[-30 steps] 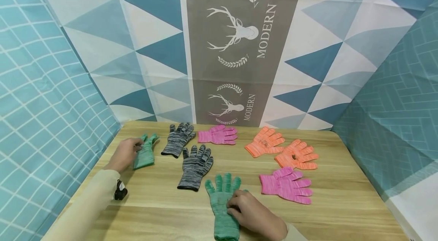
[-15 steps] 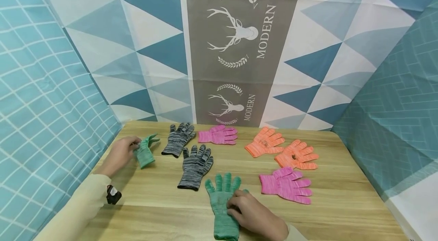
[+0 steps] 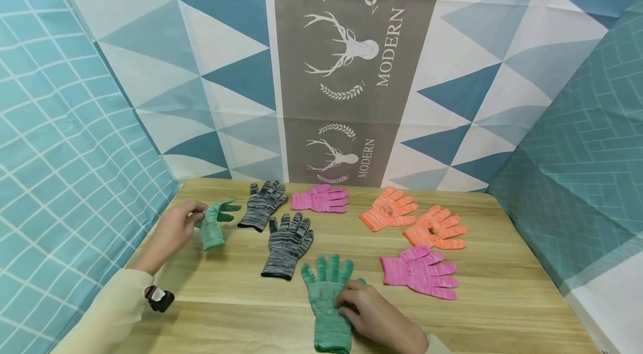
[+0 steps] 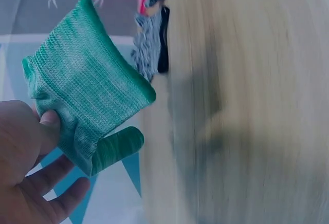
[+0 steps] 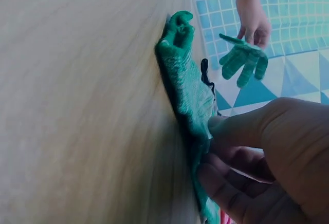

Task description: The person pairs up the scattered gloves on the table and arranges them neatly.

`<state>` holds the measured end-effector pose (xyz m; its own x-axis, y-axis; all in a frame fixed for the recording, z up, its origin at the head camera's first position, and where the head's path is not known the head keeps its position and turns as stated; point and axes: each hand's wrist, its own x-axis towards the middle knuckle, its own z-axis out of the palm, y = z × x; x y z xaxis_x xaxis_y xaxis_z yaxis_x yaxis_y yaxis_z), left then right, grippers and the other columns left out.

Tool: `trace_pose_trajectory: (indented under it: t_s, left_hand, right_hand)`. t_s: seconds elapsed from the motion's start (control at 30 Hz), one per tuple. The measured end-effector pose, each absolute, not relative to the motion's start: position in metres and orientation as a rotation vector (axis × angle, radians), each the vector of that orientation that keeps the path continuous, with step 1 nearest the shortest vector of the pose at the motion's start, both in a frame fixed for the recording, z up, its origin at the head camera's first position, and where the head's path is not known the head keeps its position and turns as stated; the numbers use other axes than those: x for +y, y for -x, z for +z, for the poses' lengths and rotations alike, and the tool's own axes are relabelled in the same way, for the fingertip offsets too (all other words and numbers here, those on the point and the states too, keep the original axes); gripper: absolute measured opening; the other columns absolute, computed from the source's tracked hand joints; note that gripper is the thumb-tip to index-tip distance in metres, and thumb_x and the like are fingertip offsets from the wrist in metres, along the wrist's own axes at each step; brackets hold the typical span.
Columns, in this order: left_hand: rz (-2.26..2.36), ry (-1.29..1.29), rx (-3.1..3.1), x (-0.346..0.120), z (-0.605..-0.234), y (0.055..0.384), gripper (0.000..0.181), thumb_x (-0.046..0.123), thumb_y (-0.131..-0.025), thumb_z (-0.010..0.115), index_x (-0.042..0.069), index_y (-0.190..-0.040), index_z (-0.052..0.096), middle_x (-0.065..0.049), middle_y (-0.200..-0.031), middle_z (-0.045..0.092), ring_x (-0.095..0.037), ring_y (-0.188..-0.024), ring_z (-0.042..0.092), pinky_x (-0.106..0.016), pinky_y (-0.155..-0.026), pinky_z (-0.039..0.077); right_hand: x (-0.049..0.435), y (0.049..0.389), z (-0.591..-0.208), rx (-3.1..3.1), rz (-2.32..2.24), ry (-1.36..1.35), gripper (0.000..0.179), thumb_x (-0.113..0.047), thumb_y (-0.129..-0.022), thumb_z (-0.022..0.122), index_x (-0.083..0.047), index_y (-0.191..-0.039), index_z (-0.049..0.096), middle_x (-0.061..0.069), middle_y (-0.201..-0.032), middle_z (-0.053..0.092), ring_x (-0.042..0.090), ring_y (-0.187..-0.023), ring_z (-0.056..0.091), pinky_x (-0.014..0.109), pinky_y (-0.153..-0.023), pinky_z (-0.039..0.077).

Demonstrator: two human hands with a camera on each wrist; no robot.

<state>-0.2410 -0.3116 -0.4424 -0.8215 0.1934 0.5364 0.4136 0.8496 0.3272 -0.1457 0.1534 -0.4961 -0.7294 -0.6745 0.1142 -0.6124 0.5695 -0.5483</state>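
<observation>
My left hand [image 3: 173,231] pinches a green knit glove [image 4: 92,80] at its side, between thumb and fingers. That glove is off the table in the left wrist view, its cuff end spread out and its fingers drooping. Near the front of the table a second green glove [image 3: 331,317] lies flat, fingers pointing away from me. At its palm the curled fingers of my right hand [image 3: 374,309] pinch the knit, with the thumb [image 5: 239,129] on one side. My right hand covers part of this glove's thumb side.
Two grey-black gloves [image 3: 287,245] lie left of centre, with a pink glove [image 3: 320,198] behind. Two orange gloves [image 3: 389,209] and another pink glove [image 3: 421,273] lie to the right. Patterned cloth walls [image 3: 226,63] enclose the wooden table [image 3: 241,320] at the back and sides.
My left hand has drawn slightly left and toward me, turning its green glove so the fingers now droop to the right. My right hand has stayed at the other green glove.
</observation>
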Motion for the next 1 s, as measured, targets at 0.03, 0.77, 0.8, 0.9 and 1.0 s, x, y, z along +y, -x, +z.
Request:
trace_pose_trajectory:
  t_s: [0.03, 0.77, 0.8, 0.9, 1.0]
  left_hand:
    - [-0.602, 0.453, -2.517, -0.309, -0.442, 0.239, 0.017, -0.014, -0.088, 0.068, -0.004, -0.101, 0.072, -0.023, -0.097, 0.074, -0.04, -0.088, 0.071, -0.056, -0.074, 0.058]
    - [-0.726, 0.61, -2.386, -0.225, -0.431, 0.211, 0.022, -0.013, -0.084, 0.075, 0.001, -0.102, 0.074, -0.013, -0.1, 0.07, -0.021, -0.083, 0.066, -0.033, -0.062, 0.055]
    - [-0.735, 0.624, -2.379, -0.221, -0.431, 0.209, 0.022, -0.012, -0.084, 0.075, 0.001, -0.102, 0.075, -0.012, -0.1, 0.07, -0.021, -0.083, 0.066, -0.033, -0.062, 0.056]
    - [-0.768, 0.666, -2.368, -0.209, -0.432, 0.205, 0.023, -0.013, -0.083, 0.076, 0.002, -0.101, 0.074, -0.011, -0.101, 0.071, -0.02, -0.085, 0.067, -0.037, -0.066, 0.058]
    - [-0.789, 0.685, -2.39, -0.197, -0.434, 0.2, 0.023, -0.01, -0.084, 0.076, 0.004, -0.102, 0.074, -0.008, -0.102, 0.071, -0.018, -0.088, 0.068, -0.038, -0.072, 0.06]
  right_hand:
    - [0.154, 0.146, -0.497, 2.689, -0.89, 1.11, 0.012, -0.012, -0.098, 0.07, -0.017, -0.105, 0.078, -0.009, -0.104, 0.068, 0.0, -0.098, 0.062, 0.019, -0.079, 0.056]
    - [0.16, 0.149, -0.485, 2.782, -1.01, 1.129, 0.021, -0.008, -0.098, 0.068, -0.006, -0.119, 0.072, 0.001, -0.107, 0.07, -0.001, -0.091, 0.06, 0.018, -0.075, 0.057]
    - [0.161, 0.15, -0.484, 2.783, -1.017, 1.118, 0.022, -0.007, -0.098, 0.068, -0.006, -0.12, 0.072, 0.002, -0.106, 0.07, -0.002, -0.09, 0.06, 0.018, -0.074, 0.056]
    - [0.163, 0.151, -0.481, 2.791, -1.033, 1.103, 0.022, -0.005, -0.098, 0.068, -0.003, -0.119, 0.072, 0.004, -0.104, 0.071, -0.001, -0.089, 0.061, 0.019, -0.074, 0.057]
    - [0.164, 0.151, -0.48, 2.803, -1.037, 1.101, 0.021, -0.006, -0.098, 0.068, -0.003, -0.119, 0.072, 0.004, -0.105, 0.071, 0.001, -0.09, 0.062, 0.02, -0.075, 0.058]
